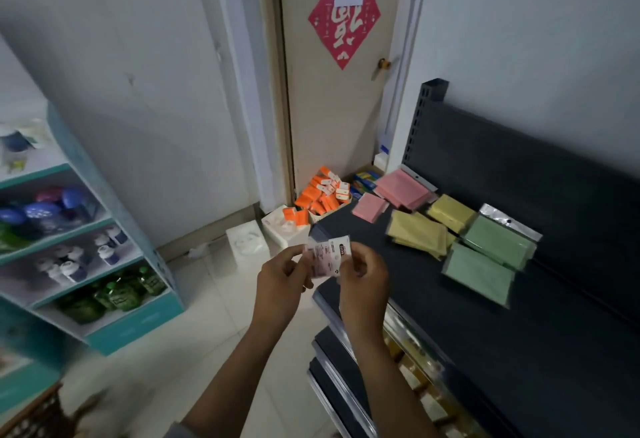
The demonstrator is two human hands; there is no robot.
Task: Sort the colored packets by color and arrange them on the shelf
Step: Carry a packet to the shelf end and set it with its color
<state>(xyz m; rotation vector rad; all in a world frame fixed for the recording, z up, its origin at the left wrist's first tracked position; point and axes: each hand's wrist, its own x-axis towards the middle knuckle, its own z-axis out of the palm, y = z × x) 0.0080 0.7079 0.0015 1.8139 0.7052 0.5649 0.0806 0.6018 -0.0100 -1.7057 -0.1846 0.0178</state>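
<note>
Both my hands hold a small pink packet (pixel 323 257) with a white printed label, in mid-air just left of the dark shelf (pixel 485 333). My left hand (pixel 282 276) pinches its left edge and my right hand (pixel 363 276) pinches its right edge. On the shelf lie sorted groups: pink packets (pixel 401 191) at the far left corner, yellow packets (pixel 420 235) in the middle, green packets (pixel 485 264) nearer to me.
A teal display rack (pixel 104 299) with bottles stands at the left. Orange boxes (pixel 322 195) in a carton and white boxes (pixel 247 241) sit on the floor by the door (pixel 339 108). Lower shelf tiers (pixel 332 361) jut out below my right arm.
</note>
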